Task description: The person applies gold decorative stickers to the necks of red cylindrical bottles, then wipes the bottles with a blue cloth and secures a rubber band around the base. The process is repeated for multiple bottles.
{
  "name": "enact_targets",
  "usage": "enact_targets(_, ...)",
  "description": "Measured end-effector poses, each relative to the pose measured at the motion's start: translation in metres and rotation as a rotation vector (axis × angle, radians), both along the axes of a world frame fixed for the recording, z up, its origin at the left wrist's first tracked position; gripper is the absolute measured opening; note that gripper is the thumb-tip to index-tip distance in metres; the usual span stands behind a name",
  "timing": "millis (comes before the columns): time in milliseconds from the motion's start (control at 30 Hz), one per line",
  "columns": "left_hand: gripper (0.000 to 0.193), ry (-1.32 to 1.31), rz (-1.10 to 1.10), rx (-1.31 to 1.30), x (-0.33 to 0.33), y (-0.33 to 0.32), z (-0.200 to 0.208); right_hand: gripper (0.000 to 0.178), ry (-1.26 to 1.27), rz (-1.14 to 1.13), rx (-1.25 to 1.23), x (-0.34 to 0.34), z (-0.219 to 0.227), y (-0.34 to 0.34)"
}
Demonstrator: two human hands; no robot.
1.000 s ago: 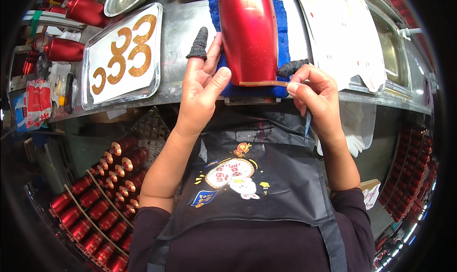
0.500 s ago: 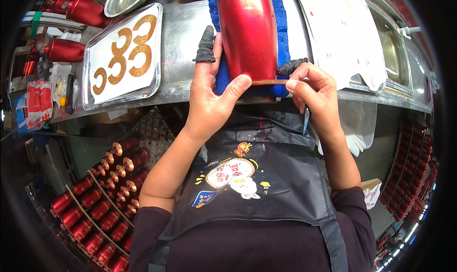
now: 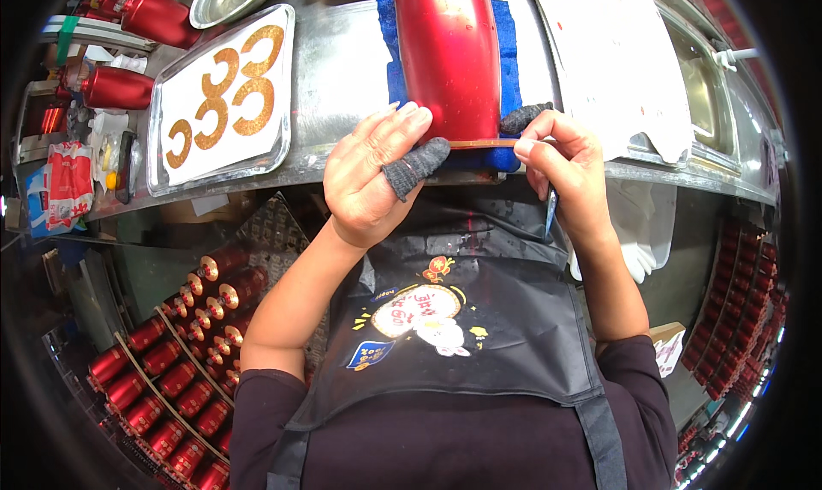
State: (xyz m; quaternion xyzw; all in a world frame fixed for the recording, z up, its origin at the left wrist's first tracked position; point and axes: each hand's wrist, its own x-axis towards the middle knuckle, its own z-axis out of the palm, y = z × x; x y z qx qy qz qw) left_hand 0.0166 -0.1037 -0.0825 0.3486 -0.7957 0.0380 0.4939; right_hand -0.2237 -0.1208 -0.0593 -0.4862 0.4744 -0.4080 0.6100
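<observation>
A shiny red metal bottle [image 3: 449,57] lies on a blue cloth [image 3: 509,53], its end toward me. A thin brownish-gold strip [image 3: 479,144] runs along that near end. My right hand [image 3: 569,164] pinches the strip's right end, with a blue pointed tool, apparently tweezers [image 3: 550,214], hanging from the same hand. A dark grey cover sits on its index finger. My left hand [image 3: 372,169] is open, fingers stretched out, and its grey-covered finger presses at the strip's left end by the bottle's edge.
On the left, a tray [image 3: 154,177] holds white paper with curved gold pieces [image 3: 253,109]. Behind it stands a round metal dish [image 3: 227,2]. More red bottles [image 3: 118,88] lie farther left. White sheets [image 3: 608,62] cover the right side. Racks of red bottles [image 3: 175,379] stand below.
My left hand has turned over, its thumb leaving the strip and its grey-covered finger coming down there. My right hand keeps its pinch, nearly still.
</observation>
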Motion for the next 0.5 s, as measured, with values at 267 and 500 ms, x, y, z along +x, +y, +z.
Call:
enact_targets(267,0.034,0.022,0.026,0.01,-0.004,0.003,0.002,0.012,-0.024,0.017,0.005,-0.004,-0.008,-0.004)
enact_targets(500,0.027,-0.236,-0.07,0.01,-0.001,-0.01,0.027,0.011,-0.079,0.004,0.025,-0.004,-0.014,-0.005)
